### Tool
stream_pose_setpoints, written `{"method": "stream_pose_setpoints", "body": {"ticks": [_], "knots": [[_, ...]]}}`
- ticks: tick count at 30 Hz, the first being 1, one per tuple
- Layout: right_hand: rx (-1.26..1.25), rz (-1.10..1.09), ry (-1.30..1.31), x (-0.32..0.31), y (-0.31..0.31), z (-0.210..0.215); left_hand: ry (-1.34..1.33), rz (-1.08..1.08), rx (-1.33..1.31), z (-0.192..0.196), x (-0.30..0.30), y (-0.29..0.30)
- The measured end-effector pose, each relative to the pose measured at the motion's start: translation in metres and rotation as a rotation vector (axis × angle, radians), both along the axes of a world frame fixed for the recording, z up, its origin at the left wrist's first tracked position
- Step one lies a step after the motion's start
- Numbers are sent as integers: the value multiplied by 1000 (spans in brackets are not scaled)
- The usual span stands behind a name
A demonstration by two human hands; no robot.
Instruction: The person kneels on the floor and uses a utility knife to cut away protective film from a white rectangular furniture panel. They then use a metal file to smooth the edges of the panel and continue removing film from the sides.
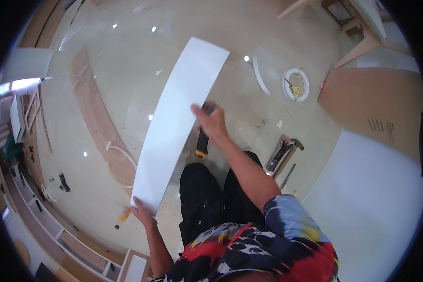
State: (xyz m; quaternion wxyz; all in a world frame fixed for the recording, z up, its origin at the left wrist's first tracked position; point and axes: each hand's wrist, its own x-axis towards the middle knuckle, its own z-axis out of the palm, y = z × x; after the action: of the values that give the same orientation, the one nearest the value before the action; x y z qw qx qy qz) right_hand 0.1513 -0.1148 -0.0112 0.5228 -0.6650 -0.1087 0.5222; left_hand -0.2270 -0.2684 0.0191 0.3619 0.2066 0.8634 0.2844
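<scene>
A long white board [178,117] slants in front of me, its far end up and to the right. My left hand [144,214] grips its near end, thumb on the upper face and fingers beneath. My right hand [211,123] is at the board's right edge, closed around a black tool with a yellow end [202,143]. A fingertip of that hand reaches onto the white face. The fingers cover the tool's middle, so its exact kind is unclear.
On the floor lie a brown curved strip [98,117], a white tape roll [286,89] with yellow scissors [294,89], a hand plane [279,152], a hammer [296,144] and a bottle [124,215]. A cardboard sheet [371,103] and white panel [371,202] stand right; shelving frames [56,230] lie left.
</scene>
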Motion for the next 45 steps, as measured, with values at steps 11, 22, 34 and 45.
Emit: {"method": "stream_pose_setpoints", "body": {"ticks": [11,22,34,45], "knots": [[160,-199,-71,115,17,5,675,-776,264,16,102,121],[185,-29,-392,133,32,7,603,-1041,311,-6,393,286],[43,-2,-74,158,-9,22,627,-1125,218,-1,405,253],[-314,-210,324,189,-24,7,560,-1157,179,1,403,256]]}}
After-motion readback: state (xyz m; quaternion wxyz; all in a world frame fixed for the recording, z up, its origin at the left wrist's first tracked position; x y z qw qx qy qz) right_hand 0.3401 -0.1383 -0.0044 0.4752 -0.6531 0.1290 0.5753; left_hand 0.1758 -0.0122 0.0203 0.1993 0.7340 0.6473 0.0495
